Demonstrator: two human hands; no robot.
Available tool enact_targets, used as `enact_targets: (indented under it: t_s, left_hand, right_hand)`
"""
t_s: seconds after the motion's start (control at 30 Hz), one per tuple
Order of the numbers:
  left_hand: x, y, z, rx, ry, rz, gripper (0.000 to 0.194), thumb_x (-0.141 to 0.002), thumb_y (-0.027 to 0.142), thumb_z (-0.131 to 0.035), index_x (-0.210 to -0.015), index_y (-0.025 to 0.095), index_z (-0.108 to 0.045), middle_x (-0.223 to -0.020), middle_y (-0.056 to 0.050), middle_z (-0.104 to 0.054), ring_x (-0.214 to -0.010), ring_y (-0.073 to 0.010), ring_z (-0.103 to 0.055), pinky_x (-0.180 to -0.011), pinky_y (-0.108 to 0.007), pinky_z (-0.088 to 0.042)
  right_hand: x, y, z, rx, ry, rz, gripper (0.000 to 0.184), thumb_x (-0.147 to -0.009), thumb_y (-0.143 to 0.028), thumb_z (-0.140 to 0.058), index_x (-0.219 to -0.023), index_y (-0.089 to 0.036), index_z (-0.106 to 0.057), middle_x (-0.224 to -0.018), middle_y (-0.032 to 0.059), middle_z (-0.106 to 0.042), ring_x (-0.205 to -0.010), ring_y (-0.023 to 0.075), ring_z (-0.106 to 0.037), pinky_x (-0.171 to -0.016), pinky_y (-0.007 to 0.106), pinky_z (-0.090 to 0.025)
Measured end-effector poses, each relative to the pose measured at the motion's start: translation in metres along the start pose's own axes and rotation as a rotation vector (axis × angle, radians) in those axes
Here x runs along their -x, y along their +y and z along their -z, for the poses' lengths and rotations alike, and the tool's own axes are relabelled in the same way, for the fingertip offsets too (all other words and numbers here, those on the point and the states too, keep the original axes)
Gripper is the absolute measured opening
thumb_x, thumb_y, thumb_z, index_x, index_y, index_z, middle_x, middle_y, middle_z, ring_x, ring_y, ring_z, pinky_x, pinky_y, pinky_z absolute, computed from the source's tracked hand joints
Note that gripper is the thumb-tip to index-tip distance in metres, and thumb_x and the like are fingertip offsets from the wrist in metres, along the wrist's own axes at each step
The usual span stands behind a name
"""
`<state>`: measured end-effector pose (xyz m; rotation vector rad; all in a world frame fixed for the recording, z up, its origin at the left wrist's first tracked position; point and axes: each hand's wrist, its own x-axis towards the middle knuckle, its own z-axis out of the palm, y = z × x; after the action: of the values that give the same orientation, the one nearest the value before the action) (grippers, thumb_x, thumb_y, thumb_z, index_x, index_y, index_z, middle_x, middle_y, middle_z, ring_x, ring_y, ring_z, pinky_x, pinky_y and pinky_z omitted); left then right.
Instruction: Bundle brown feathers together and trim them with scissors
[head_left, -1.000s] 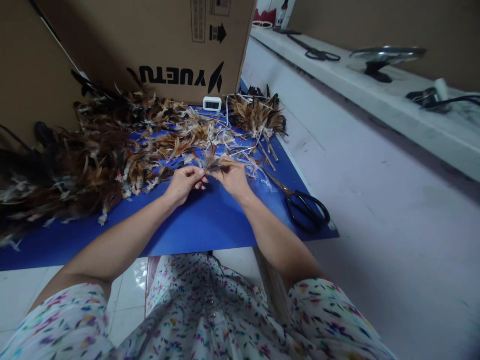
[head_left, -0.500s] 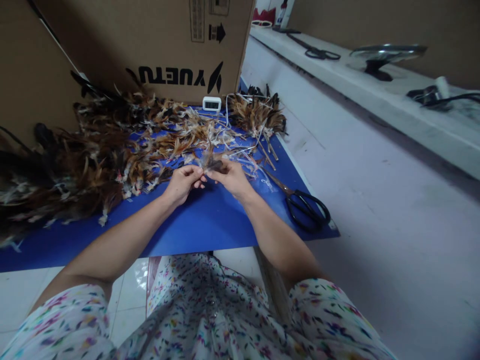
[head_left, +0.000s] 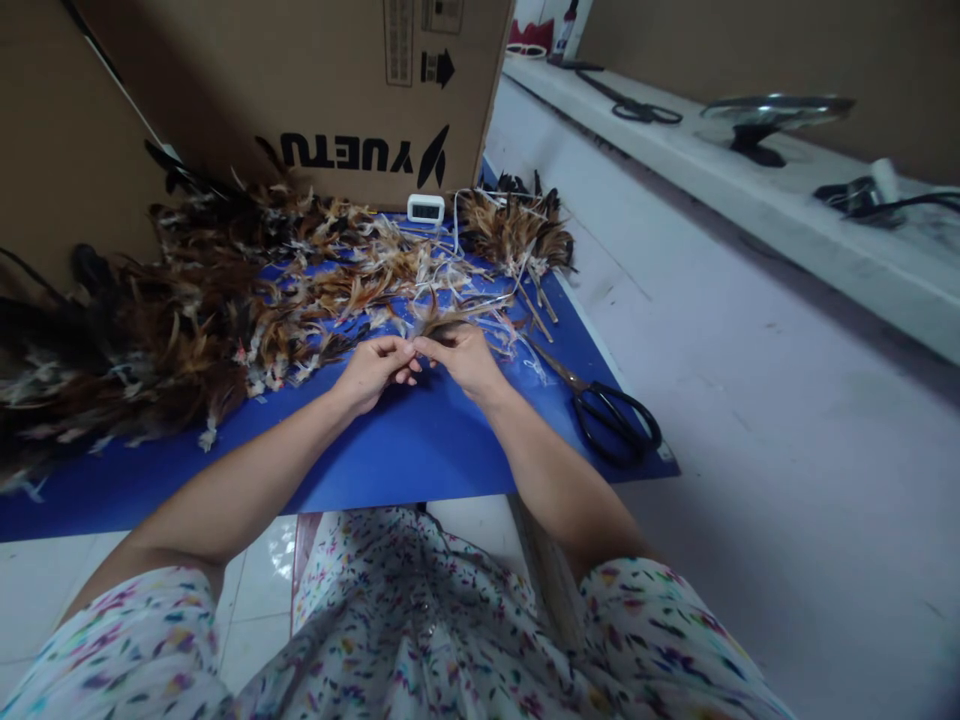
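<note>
My left hand and my right hand meet fingertip to fingertip over the blue tabletop. Between their pinched thumbs and fingers is a small tuft of brown feathers, its vanes pointing away from me above the right hand. The base of the tuft is covered by the fingertips. Just beyond the hands lie loose brown and white feathers and strands of clear plastic strip. Black-handled scissors rest to the right of my right hand, blades toward the feathers.
A big heap of dark brown feather bundles covers the left side. At the back are a white digital clock, a feather bunch on sticks and a cardboard box. A wall with a ledge runs along the right.
The feather tuft has turned between my fingers and now lies lower, leaning right over the right hand. Both hands stay in nearly the same place.
</note>
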<state>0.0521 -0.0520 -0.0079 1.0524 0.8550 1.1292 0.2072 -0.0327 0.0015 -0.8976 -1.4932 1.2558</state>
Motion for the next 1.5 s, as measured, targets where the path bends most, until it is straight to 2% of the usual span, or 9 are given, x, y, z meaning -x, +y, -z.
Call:
enact_targets:
  t_s: [0.3,0.43,0.6,0.7,0.83,1.03,1.3,1.4,1.5]
  left_hand:
    - [-0.001,0.001,0.006,0.122,-0.131,0.172,0.031,-0.062,0.036,-0.084,-0.07,0.012,-0.067,-0.062,-0.001,-0.065,-0.042,-0.0027,-0.046,-0.055,-0.023,-0.054]
    - [-0.002,0.003,0.005,0.13,-0.092,0.148,0.032,-0.058,0.034,-0.087,-0.069,0.011,-0.068,-0.06,-0.001,-0.064,-0.042,-0.0023,-0.047,-0.055,-0.022,-0.054]
    - [-0.002,0.006,0.005,0.116,0.03,0.083,0.032,-0.056,0.032,-0.088,-0.07,0.012,-0.067,-0.059,-0.001,-0.065,-0.042,-0.0027,-0.047,-0.054,-0.022,-0.054]
    - [-0.003,0.008,0.005,0.109,0.088,0.043,0.031,-0.058,0.032,-0.087,-0.071,0.012,-0.068,-0.06,-0.001,-0.065,-0.043,-0.0023,-0.047,-0.053,-0.021,-0.053]
    - [-0.007,0.012,0.009,0.127,0.191,-0.059,0.028,-0.06,0.03,-0.086,-0.071,0.013,-0.067,-0.061,0.0,-0.065,-0.043,-0.0022,-0.046,-0.052,-0.02,-0.053]
    - [-0.017,0.018,0.021,0.161,0.372,-0.194,0.026,-0.061,0.03,-0.085,-0.07,0.015,-0.065,-0.062,0.002,-0.063,-0.044,-0.0013,-0.045,-0.053,-0.018,-0.052]
    - [-0.022,0.015,0.031,0.168,0.439,-0.215,0.027,-0.062,0.032,-0.084,-0.072,0.016,-0.064,-0.064,0.003,-0.064,-0.044,-0.0009,-0.044,-0.054,-0.017,-0.051]
    - [-0.024,0.016,0.033,0.165,0.458,-0.211,0.026,-0.064,0.031,-0.082,-0.074,0.016,-0.064,-0.065,0.004,-0.064,-0.044,-0.0008,-0.044,-0.054,-0.017,-0.05]
    - [-0.026,0.016,0.035,0.162,0.478,-0.209,0.025,-0.065,0.031,-0.081,-0.074,0.015,-0.064,-0.064,0.004,-0.064,-0.044,-0.0008,-0.044,-0.054,-0.018,-0.05]
  right_hand:
    - [0.0,-0.004,0.006,-0.009,-0.074,0.032,0.036,-0.069,-0.05,-0.075,-0.061,-0.016,-0.066,-0.059,0.0003,-0.061,-0.054,0.0095,-0.051,-0.054,0.025,-0.042]
    - [0.0,-0.002,0.005,-0.061,-0.065,-0.011,0.034,-0.067,-0.047,-0.077,-0.063,-0.016,-0.065,-0.06,-0.0002,-0.061,-0.055,0.0095,-0.051,-0.054,0.025,-0.043]
    - [-0.002,-0.001,0.007,-0.053,0.027,-0.022,0.032,-0.066,-0.044,-0.076,-0.079,-0.016,-0.069,-0.069,-0.0004,-0.064,-0.06,0.0097,-0.053,-0.055,0.025,-0.044]
    - [-0.005,0.004,0.011,0.072,0.111,0.001,0.025,-0.072,-0.038,-0.07,-0.086,-0.017,-0.07,-0.076,0.0014,-0.067,-0.064,0.0109,-0.056,-0.059,0.025,-0.045]
    - [-0.009,0.012,0.016,0.342,0.185,0.109,0.01,-0.077,-0.023,-0.065,-0.083,-0.017,-0.071,-0.082,0.0027,-0.068,-0.071,0.0126,-0.058,-0.072,0.029,-0.047]
    - [-0.007,0.018,0.011,0.721,0.158,0.241,0.015,-0.081,-0.013,-0.059,-0.088,-0.016,-0.072,-0.087,0.0061,-0.065,-0.078,0.0159,-0.058,-0.08,0.032,-0.047]
    - [-0.017,0.019,-0.016,1.009,0.069,0.19,0.014,-0.086,-0.024,-0.062,-0.092,-0.015,-0.07,-0.096,0.0101,-0.066,-0.097,0.0219,-0.059,-0.092,0.038,-0.046]
    - [-0.023,0.016,-0.03,1.121,0.053,0.157,0.019,-0.085,-0.028,-0.064,-0.095,-0.012,-0.069,-0.106,0.016,-0.065,-0.105,0.0274,-0.057,-0.094,0.042,-0.045]
    - [-0.03,0.016,-0.042,1.217,0.062,0.077,0.02,-0.087,-0.022,-0.06,-0.1,-0.009,-0.068,-0.111,0.0209,-0.065,-0.107,0.03,-0.058,-0.092,0.043,-0.046]
